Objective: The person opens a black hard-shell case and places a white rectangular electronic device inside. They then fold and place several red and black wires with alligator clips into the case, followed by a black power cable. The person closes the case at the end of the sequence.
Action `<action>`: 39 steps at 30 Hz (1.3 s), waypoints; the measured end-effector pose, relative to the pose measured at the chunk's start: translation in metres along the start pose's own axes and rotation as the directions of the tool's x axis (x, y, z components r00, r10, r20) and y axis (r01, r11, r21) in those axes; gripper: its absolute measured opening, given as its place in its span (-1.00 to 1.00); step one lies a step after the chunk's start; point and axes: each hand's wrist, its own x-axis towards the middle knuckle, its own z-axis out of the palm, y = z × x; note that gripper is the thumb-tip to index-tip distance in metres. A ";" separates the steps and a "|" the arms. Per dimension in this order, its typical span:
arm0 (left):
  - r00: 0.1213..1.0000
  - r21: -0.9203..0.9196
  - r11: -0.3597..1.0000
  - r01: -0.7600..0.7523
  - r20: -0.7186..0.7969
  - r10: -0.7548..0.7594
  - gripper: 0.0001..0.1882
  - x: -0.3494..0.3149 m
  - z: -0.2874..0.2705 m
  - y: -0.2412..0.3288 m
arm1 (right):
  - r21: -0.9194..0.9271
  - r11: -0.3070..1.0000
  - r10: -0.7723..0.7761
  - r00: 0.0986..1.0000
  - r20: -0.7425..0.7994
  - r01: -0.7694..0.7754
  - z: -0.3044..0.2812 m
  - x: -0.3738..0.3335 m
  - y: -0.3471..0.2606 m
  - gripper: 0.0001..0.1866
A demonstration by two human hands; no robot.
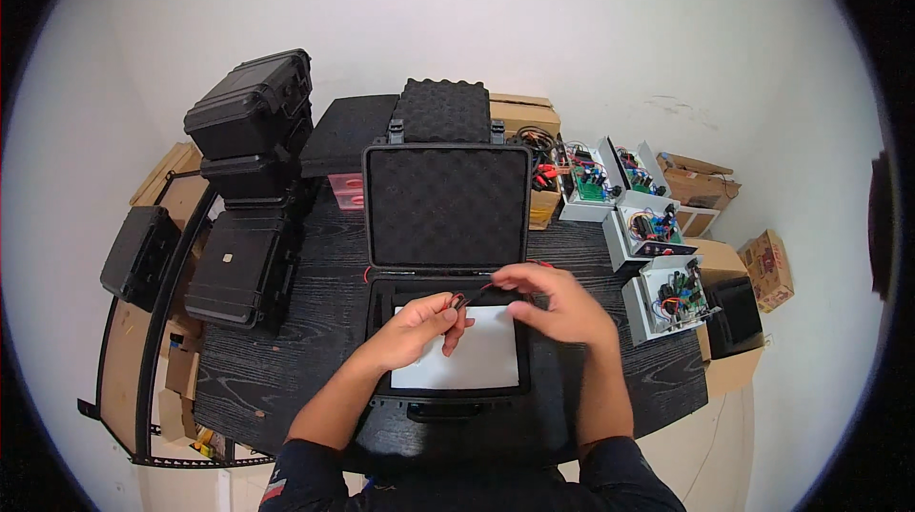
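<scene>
Over an open black hard case point(522, 340) I hold a thin red-and-black cable point(474, 296). My left hand point(424, 329) pinches it between thumb and fingers. From there the cable runs to the curled fingertips of my right hand point(560, 307), whose thumb stands apart from them; part of the grip is hidden. Below both hands, a white flat panel point(457, 374) lies in the foam-lined base. The case's lid stands upright behind, filled with dark egg-crate foam point(446, 212). Bits of red wire show beside the hinge and beyond my right hand.
Several black hard cases point(250, 107) are stacked at the left. Opened white boxes with circuit boards point(667, 302) line the right side of the dark wood-grain table point(248, 374). Behind the lid sit a foam block point(443, 110) and a cardboard box point(524, 113) with cables.
</scene>
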 end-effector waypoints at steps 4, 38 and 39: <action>0.997 -0.035 0.999 0.035 -0.062 -0.037 -0.63 0.001 0.006 0.005 | -0.082 0.996 -0.020 0.990 0.141 0.031 0.008 0.020 -0.015 -0.62; 0.928 -0.508 0.787 -0.349 -0.073 0.365 -0.50 -0.008 -0.003 0.006 | -0.117 0.986 -0.128 0.987 -0.093 0.117 0.047 0.034 0.015 -0.84; 0.927 -0.492 0.792 -0.361 -0.099 0.361 -0.49 -0.008 -0.003 0.007 | -0.096 0.991 -0.109 0.988 -0.106 0.098 0.047 0.034 0.012 -0.83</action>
